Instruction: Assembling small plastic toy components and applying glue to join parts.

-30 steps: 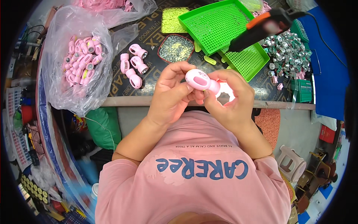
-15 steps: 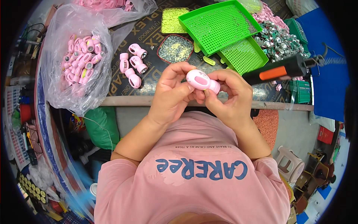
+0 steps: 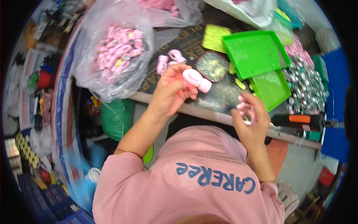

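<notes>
My left hand [image 3: 173, 89] grips a small pink toy flashlight [image 3: 196, 80] with a looped handle, raised above the table's front edge. Its wider end points right, away from my fingers. Off to the right, my right hand [image 3: 251, 117] is apart from the flashlight, its fingers curled and blurred. Something small, pale and shiny shows within its curl, but I cannot make out what. Beyond my left hand, more pink flashlights [image 3: 162, 64] rest on the dark table, partly hidden by my fingers.
A clear plastic bag [image 3: 85, 71] full of pink flashlights lies at left. Green trays [image 3: 257, 54], a yellow tray of small parts [image 3: 216, 37] and a dish of small parts [image 3: 212, 66] sit farther back. Reflector parts [image 3: 305, 86] are heaped right, near a black-and-orange power screwdriver [image 3: 298, 121].
My right hand has let go of the flashlight and moved right and nearer. My left hand keeps hold of it. The whole view has shifted and tilted.
</notes>
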{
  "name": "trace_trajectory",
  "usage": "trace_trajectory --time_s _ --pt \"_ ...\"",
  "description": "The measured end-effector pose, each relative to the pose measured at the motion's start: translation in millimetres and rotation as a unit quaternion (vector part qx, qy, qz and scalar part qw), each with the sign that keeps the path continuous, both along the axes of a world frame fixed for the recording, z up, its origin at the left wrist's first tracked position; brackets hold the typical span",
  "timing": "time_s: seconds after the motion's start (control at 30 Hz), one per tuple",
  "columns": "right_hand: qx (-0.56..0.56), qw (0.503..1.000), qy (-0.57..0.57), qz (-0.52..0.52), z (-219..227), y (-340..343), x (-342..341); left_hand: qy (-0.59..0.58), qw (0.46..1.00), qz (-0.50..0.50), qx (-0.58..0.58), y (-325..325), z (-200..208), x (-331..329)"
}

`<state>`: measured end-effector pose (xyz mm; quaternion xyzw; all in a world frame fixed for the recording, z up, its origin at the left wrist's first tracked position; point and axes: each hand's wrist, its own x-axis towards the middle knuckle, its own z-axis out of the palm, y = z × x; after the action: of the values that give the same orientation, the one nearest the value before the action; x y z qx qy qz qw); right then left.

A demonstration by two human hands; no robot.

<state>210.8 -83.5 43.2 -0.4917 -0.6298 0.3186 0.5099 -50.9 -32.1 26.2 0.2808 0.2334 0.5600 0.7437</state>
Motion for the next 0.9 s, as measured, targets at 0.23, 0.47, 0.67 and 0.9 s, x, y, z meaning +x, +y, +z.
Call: trace_trajectory --time_s 0.23,0.47,0.67,0.9 --pt "-0.112 0.993 0.036 0.007 -6 -7 18 0.558 0.788 0.233 0.113 69 57 -160" --pt "-0.099 0.993 0.039 0.054 -3 0 -1 0.773 0.407 0.369 0.317 111 75 -204" --pt "-0.085 0.992 0.003 0.094 6 2 -17 0.664 0.228 0.397 0.591 55 74 -97" --pt "-0.098 0.991 0.002 0.096 2 3 -15 0.629 0.265 0.393 0.616 44 66 -79"
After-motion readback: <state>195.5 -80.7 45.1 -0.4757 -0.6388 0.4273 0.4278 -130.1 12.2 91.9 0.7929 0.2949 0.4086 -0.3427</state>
